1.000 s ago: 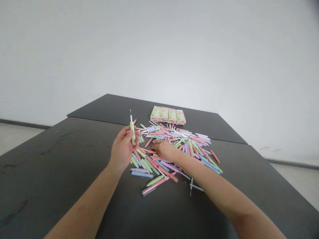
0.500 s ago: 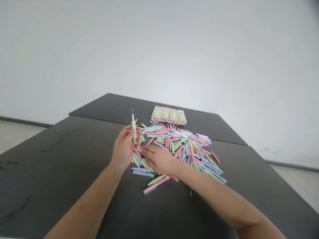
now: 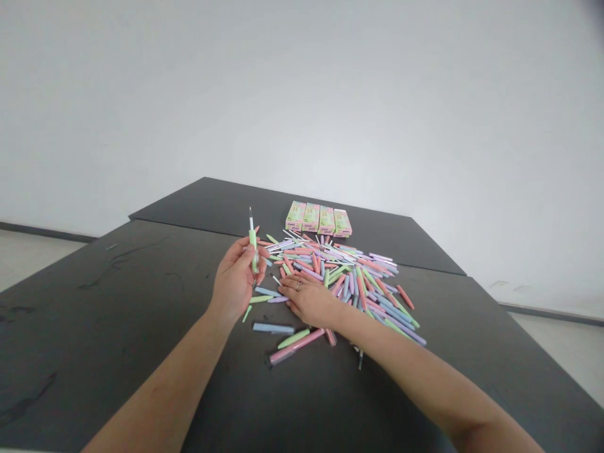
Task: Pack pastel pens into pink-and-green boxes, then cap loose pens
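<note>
My left hand (image 3: 234,272) is closed around a light green pen (image 3: 253,251), held upright with its pale shaft and tip pointing up. Its lower end sits among my fingers. To the right, my right hand (image 3: 309,300) lies palm down over the near left part of a pile of pastel pen parts (image 3: 337,272), its fingers stretched and fairly flat. Under that palm, the pieces are hidden. A white stick (image 3: 276,279) shows just beyond its fingertips. Between the hands lie loose blue, purple and green parts, among them a small green piece (image 3: 246,313).
Several small pink-and-green boxes (image 3: 311,217) stand in a row behind the pile. On the near side lie a pink capped pen (image 3: 296,347), a green piece (image 3: 293,338) and a blue cap (image 3: 274,328). The dark table (image 3: 94,352) has a seam across it.
My right hand has moved right, away from my left hand, sweeping pen parts along with it. Loose pieces between the hands have shifted and thinned out. My left hand stays still with the pen.
</note>
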`<state>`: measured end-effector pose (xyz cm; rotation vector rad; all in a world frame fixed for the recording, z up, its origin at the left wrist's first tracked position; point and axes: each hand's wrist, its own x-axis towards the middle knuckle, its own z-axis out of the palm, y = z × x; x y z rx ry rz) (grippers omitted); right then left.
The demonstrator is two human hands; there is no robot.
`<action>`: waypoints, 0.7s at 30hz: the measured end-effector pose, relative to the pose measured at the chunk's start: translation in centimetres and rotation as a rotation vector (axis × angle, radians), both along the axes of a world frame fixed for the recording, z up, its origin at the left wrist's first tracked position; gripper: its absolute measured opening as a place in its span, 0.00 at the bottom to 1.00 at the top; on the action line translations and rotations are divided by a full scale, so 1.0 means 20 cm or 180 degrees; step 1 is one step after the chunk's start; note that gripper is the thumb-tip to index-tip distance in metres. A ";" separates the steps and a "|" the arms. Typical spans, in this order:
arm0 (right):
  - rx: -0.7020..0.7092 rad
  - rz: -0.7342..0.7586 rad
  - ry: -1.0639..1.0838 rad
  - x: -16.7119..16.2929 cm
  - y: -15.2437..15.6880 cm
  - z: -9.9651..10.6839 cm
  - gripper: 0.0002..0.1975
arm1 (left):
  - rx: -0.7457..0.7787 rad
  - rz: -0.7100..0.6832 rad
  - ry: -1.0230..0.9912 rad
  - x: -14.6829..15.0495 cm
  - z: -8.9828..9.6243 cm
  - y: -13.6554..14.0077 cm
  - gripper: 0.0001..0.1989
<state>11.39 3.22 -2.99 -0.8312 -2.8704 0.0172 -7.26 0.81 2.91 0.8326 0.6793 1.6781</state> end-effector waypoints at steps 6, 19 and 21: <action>0.0251 -0.0052 -0.0174 0.02 0.03 0.00 0.21 | 0.0044 -0.0028 0.0021 0.00 -0.01 0.00 0.11; 0.0311 -0.0340 -0.0114 0.06 0.04 0.04 0.23 | 0.0053 0.0035 -0.0017 -0.01 -0.01 0.01 0.10; 0.0211 -0.0263 0.0096 0.04 -0.01 0.07 0.24 | 0.0051 0.0020 -0.0023 -0.01 -0.01 0.00 0.10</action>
